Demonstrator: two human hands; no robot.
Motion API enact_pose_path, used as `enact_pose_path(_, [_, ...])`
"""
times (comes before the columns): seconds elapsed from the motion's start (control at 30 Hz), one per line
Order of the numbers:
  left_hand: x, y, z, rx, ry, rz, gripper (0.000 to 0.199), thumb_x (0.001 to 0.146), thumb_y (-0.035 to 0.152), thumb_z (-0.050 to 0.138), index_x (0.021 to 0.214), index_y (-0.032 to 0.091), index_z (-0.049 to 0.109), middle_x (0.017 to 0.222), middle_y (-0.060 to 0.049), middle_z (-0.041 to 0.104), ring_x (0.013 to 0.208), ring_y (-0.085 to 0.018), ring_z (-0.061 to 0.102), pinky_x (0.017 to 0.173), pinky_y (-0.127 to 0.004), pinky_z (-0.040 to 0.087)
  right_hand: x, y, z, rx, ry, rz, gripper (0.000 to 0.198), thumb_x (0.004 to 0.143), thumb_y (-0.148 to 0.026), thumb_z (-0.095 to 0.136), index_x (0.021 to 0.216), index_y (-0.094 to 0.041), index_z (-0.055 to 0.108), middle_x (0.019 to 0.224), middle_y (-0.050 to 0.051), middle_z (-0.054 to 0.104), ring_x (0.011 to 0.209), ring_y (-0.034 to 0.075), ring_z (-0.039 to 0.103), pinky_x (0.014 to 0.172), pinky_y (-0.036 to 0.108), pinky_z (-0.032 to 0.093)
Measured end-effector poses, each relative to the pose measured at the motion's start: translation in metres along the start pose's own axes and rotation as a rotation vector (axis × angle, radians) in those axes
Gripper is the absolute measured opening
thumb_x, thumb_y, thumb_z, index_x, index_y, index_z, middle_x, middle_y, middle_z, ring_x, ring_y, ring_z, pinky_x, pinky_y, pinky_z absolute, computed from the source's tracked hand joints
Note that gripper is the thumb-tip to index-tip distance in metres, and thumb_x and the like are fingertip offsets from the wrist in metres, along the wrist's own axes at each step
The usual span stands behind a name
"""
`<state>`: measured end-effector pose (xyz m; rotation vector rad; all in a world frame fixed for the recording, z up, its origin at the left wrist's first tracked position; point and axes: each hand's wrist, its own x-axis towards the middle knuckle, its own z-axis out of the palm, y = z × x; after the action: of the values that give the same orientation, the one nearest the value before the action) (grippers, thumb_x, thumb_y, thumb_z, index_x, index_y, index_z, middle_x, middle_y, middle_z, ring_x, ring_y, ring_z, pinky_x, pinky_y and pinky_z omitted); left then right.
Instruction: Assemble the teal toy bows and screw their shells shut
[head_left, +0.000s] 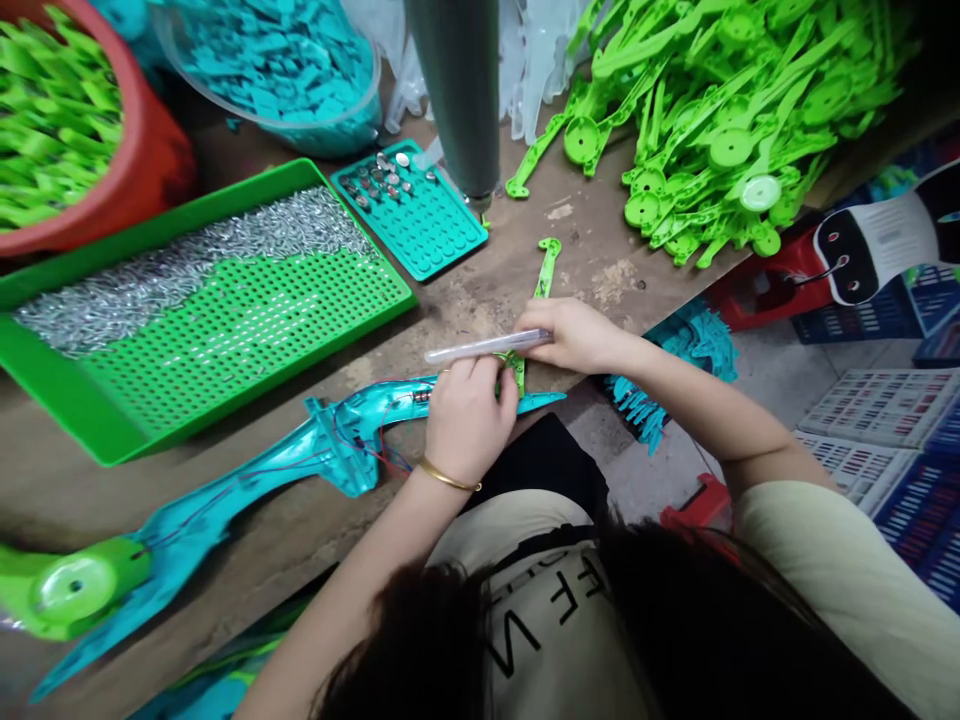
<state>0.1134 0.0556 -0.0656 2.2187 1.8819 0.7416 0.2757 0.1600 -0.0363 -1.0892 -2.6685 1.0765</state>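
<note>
- Pinching clear strip (480,347) by its R end, betw. thumb & fingers of R hand (577,337); far end pointing L, free.
- Bending fingers of L hand (466,415) over R stretch of blue shell (300,455), close under strip; can't tell whether pinching anything, fingertips partly hidden.
- Strip's spot: just past blue shell, nr bench front edge, approx. crossing slim green part (547,268). Latter sticking out beyond R hand, w/ more green showing betw. both hands; can't tell if all one pc.
- Inside shell, just L of L hand: small dark coil (421,397), poss. spring; thin wires (381,440) looping out nr guard-like bit.
- At shell's far L end: round green part (79,590), touching or overlapping.
- Step in hand, as judged: positioning strip & green pc together by fingers, no tool held. Contact pt too hidden to confirm.
- Next move calls for, prob.: steady L hand on shell, light R pinch, wires kept clear of any edge.
- Within reach on bench (600,220): green tray (120,440) w/ loose screws (187,265), teal tray (435,235) w/ small metal discs, dark upright cylinder (457,100), poss. driver.
</note>
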Motion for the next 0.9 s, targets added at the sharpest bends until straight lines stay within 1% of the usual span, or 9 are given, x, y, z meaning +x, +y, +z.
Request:
enact_pose_path(0.1, [0.006,0.0,0.003,0.012,-0.022,-0.089,0.008,0.082,0.021,0.057,0.079,0.018,0.064,0.077,-0.007,0.065,0.073,-0.024,0.059,0.067,-0.035,0.043,0.0,-0.004,0.003,-0.024,0.007,0.03,0.007,0.083,-0.02,0.059,0.084,-0.017,0.065,0.082,0.002,0.056,0.078,0.017,0.053,0.07,0.026,0.035])
enact_pose_path(0.27, [0.009,0.002,0.008,-0.008,0.01,-0.12,0.005,0.081,0.02,0.059,0.078,0.02,0.063,0.076,-0.006,0.062,0.077,-0.025,0.058,0.07,-0.037,0.043,-0.001,-0.012,0.01,-0.026,0.037,0.14,0.01,0.08,-0.02,0.057,0.088,-0.017,0.063,0.088,0.003,0.059,0.081,0.018,0.053,0.068,0.027,0.033])
enact_pose_path(0.37, [0.004,0.005,0.0,0.01,-0.035,-0.072,0.014,0.088,0.022,0.053,0.084,0.018,0.067,0.084,-0.009,0.064,0.084,-0.026,0.058,0.076,-0.039,0.044,-0.002,-0.014,0.014,-0.01,0.054,0.185,0.011,0.08,-0.019,0.056,0.089,-0.018,0.061,0.09,0.003,0.06,0.081,0.018,0.053,0.067,0.027,0.032])
enact_pose_path(0.43, [-0.002,0.004,-0.012,0.023,-0.076,0.007,0.02,0.092,0.024,0.051,0.094,0.016,0.069,0.096,-0.013,0.066,0.092,-0.028,0.058,0.082,-0.041,0.044,-0.001,-0.013,0.014,-0.003,0.061,0.189,0.01,0.081,-0.019,0.056,0.089,-0.018,0.061,0.09,0.003,0.061,0.08,0.018,0.053,0.067,0.027,0.031])
enact_pose_path(0.5, [-0.011,-0.002,-0.025,0.051,-0.076,0.085,0.022,0.092,0.025,0.053,0.103,0.015,0.068,0.108,-0.015,0.067,0.099,-0.029,0.058,0.087,-0.043,0.044,-0.001,-0.012,0.013,0.01,0.056,0.168,0.007,0.081,-0.019,0.056,0.086,-0.018,0.061,0.089,0.003,0.061,0.08,0.017,0.053,0.068,0.027,0.032])
enact_pose_path(0.53, [-0.016,-0.007,-0.032,0.077,-0.062,0.108,0.021,0.091,0.025,0.055,0.105,0.014,0.068,0.11,-0.015,0.067,0.099,-0.029,0.058,0.088,-0.044,0.043,-0.001,-0.011,0.012,0.02,0.049,0.155,0.005,0.081,-0.019,0.057,0.085,-0.018,0.061,0.088,0.003,0.06,0.08,0.017,0.053,0.069,0.027,0.033])
enact_pose_path(0.63, [-0.026,-0.024,-0.047,0.14,-0.045,0.136,0.015,0.089,0.023,0.06,0.099,0.016,0.068,0.102,-0.012,0.071,0.095,-0.029,0.059,0.088,-0.045,0.043,-0.001,-0.011,0.01,0.029,0.031,0.148,0.003,0.083,-0.02,0.059,0.082,-0.018,0.06,0.088,0.002,0.061,0.081,0.016,0.053,0.07,0.027,0.034])
enact_pose_path(0.73, [-0.029,-0.037,-0.053,0.126,-0.059,0.161,0.01,0.087,0.021,0.062,0.095,0.017,0.067,0.099,-0.009,0.072,0.096,-0.028,0.059,0.09,-0.043,0.043,-0.003,-0.015,0.011,-0.042,0.04,0.189,0.007,0.086,-0.023,0.057,0.084,-0.019,0.062,0.09,0.003,0.062,0.082,0.018,0.055,0.066,0.028,0.03])
enact_pose_path(0.9, [-0.023,-0.033,-0.047,0.139,-0.06,0.154,0.009,0.089,0.023,0.061,0.091,0.018,0.068,0.093,-0.008,0.07,0.091,-0.027,0.058,0.086,-0.043,0.042,-0.005,-0.019,0.013,-0.108,0.04,0.192,0.007,0.086,-0.023,0.056,0.088,-0.02,0.062,0.093,0.003,0.064,0.085,0.019,0.057,0.062,0.029,0.027])
